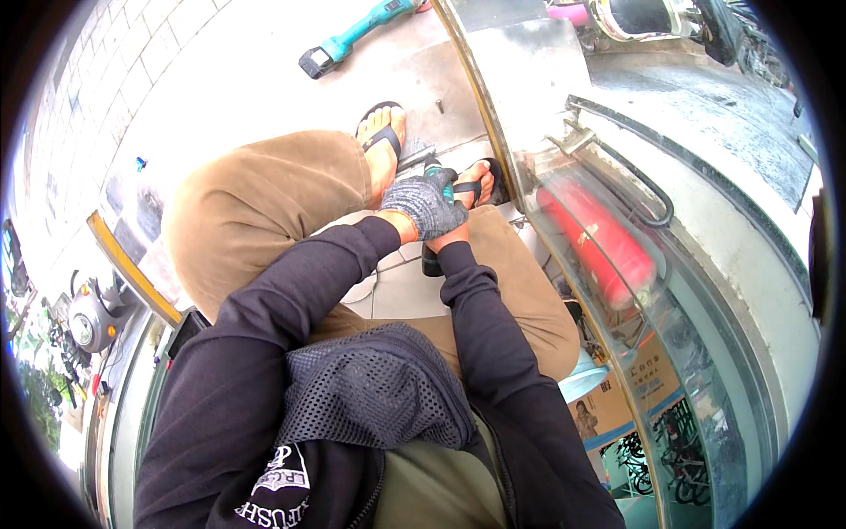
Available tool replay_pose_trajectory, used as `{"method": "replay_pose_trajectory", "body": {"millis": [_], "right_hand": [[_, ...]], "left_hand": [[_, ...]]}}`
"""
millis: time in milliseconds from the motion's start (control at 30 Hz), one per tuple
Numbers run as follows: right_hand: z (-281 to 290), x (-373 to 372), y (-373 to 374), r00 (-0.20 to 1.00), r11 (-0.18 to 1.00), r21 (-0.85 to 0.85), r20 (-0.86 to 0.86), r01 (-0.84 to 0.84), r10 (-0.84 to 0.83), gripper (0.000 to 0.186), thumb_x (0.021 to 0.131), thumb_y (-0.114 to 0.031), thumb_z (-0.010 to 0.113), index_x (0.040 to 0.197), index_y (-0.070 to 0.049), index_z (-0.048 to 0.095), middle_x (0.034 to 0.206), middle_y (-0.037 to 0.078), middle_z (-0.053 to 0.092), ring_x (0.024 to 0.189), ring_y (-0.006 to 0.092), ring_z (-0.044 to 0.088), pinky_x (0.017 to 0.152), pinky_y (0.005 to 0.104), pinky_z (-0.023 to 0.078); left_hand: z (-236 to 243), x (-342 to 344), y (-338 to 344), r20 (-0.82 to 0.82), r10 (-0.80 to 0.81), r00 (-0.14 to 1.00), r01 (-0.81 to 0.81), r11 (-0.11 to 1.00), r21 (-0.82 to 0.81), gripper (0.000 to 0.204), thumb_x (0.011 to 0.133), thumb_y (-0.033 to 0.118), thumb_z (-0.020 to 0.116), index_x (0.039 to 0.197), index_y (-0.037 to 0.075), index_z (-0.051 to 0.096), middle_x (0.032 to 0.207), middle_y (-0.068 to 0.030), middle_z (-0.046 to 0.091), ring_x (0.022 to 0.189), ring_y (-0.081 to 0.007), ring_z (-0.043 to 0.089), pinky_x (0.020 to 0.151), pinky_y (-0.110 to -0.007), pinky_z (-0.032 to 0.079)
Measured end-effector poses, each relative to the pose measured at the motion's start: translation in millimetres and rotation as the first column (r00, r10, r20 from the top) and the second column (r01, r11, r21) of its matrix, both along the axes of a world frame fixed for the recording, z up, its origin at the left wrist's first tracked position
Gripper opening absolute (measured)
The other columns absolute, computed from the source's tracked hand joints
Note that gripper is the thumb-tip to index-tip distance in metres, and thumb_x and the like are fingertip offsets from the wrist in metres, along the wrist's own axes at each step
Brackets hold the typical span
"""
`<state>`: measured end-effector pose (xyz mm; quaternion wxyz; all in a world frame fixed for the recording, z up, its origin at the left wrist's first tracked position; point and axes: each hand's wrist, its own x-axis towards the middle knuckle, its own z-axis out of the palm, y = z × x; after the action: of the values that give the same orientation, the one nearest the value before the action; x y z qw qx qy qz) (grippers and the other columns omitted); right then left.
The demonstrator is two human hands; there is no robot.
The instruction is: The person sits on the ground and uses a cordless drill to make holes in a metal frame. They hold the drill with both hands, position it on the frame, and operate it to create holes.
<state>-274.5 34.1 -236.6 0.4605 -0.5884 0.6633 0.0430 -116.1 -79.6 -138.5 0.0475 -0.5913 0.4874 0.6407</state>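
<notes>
A: Where is the power tool (432, 170) to be found?

B: It is held low between the two feet, above the pale floor (405, 304). Its dark and green parts are seen on either side of the left hand (425, 208), which is wrapped in a grey glove and closed around it.

A: And how is the right hand (451, 234) employed?

B: That cannot be told. Only its bare wrist side is shown; the fingers are hidden behind the glove. Support from below may be given, but no grasp can be confirmed.

A: Why might both arms be brought together there?

B: Probably so that the tool is steadied. The knees are spread wide, perhaps so that room is left for the forearms.

A: What is placed farther off?

B: A teal tool (364, 39) is laid on the ground at the far side, left of the metal-edged door frame (477, 79), presumably out of the way of the feet. A small dark piece (440, 107) is left loose just beyond the toes. On the right, a red cylinder (599, 240) is seen through glass, apart from the hands.
</notes>
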Motion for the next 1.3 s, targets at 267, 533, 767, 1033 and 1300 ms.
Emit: {"method": "replay_pose_trajectory", "body": {"millis": [267,533,767,1033,1300], "right_hand": [[-12,-3,6,0.996,0.998,0.012,0.065,0.057,-0.057,0.053,0.088,-0.041,0.086,0.125,-0.005,0.074,0.119,0.023,0.080,0.116,0.0382,0.076,0.098,0.0460,0.060],[16,5,-12,1.000,0.991,0.134,-0.011,0.013,-0.011,0.046,0.097,-0.032,0.080,0.135,-0.008,0.071,0.129,0.019,0.077,0.124,0.0341,0.073,0.104,0.0448,0.057],[-3,-4,-1,0.998,0.996,0.076,-0.036,-0.052,0.055,0.045,0.097,-0.032,0.079,0.134,-0.007,0.071,0.129,0.017,0.078,0.124,0.0330,0.073,0.104,0.0441,0.057],[-6,-3,5,0.996,0.999,-0.033,0.084,0.035,-0.032,0.043,0.099,-0.031,0.078,0.134,-0.007,0.072,0.128,0.016,0.078,0.122,0.0325,0.073,0.104,0.0445,0.057],[6,6,-7,0.992,0.997,0.014,0.098,0.080,-0.081,0.043,0.097,-0.032,0.077,0.132,-0.007,0.073,0.127,0.017,0.078,0.120,0.0348,0.074,0.104,0.0453,0.057]], "left_hand": [[-2,-2,4,0.003,0.006,1.000,-0.006,0.999,-0.042,0.070,0.095,0.058,0.063,0.139,0.005,0.069,0.129,-0.0309,0.073,0.118,-0.0475,0.073,0.104,-0.051,0.056],[2,-1,-1,0.021,-0.051,0.999,0.050,0.999,0.016,0.074,0.095,0.058,0.062,0.147,0.007,0.065,0.131,-0.0311,0.074,0.120,-0.0475,0.073,0.106,-0.051,0.056],[1,-3,-1,0.003,-0.041,0.999,0.041,0.999,-0.018,0.072,0.094,0.056,0.064,0.146,0.006,0.065,0.127,-0.0312,0.075,0.116,-0.0476,0.074,0.103,-0.052,0.057],[-3,-7,2,0.029,-0.060,0.998,0.060,0.998,-0.004,0.072,0.094,0.057,0.062,0.147,0.008,0.066,0.130,-0.0301,0.074,0.120,-0.0467,0.073,0.106,-0.051,0.056],[-1,-4,3,0.032,-0.044,0.999,0.044,0.999,-0.022,0.068,0.095,0.053,0.061,0.145,0.008,0.067,0.131,-0.0295,0.074,0.121,-0.0464,0.072,0.107,-0.051,0.055]]}}
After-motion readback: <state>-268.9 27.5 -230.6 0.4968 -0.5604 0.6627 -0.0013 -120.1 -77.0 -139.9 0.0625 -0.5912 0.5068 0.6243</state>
